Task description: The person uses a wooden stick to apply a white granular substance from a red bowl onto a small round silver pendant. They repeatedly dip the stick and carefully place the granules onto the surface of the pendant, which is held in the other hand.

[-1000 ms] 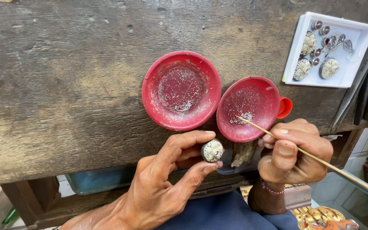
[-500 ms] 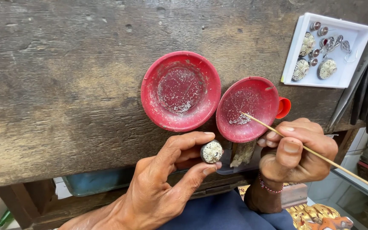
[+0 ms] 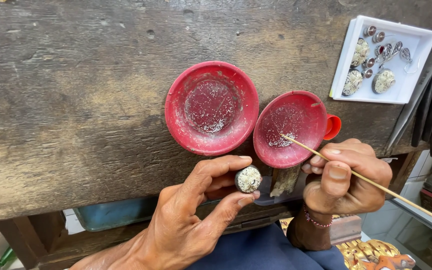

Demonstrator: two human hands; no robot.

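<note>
left hand [image 3: 186, 220] pinches small round ornament [image 3: 248, 179] | right hand [image 3: 346, 175] grips thin stick [image 3: 376, 184], tip in smaller red bowl [image 3: 290, 128] | worn wooden table [image 3: 76, 100]

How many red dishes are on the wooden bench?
2. The larger red dish sits mid-bench; the smaller red dish is just right of it, at the bench edge, with the stick tip inside.
</note>
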